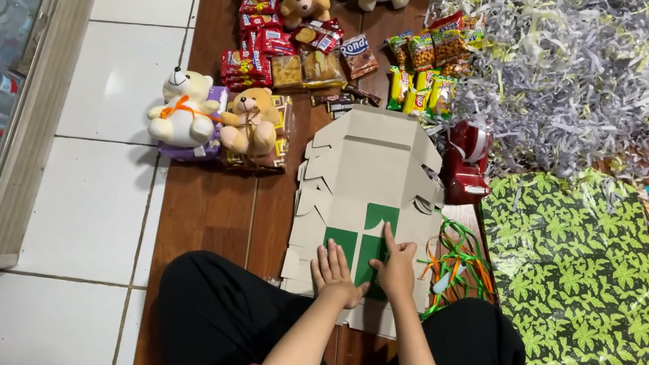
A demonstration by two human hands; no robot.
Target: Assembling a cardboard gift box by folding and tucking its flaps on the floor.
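Wooden floor (202, 215) spreads before my knees, with a stack of flat cardboard boxes (367, 189) lying near me. Both my left hand (334, 273) and right hand (395, 268) rest open-fingered on the green-printed top sheet, gripping nothing. It looks light, stiff, creasable; I'd lift it by its edges.

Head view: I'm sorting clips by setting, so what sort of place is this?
Likely a home or small shop floor used for gift packing: flat cardboard boxes, shredded paper filler, patterned wrapping sheets, plus teddy bears.
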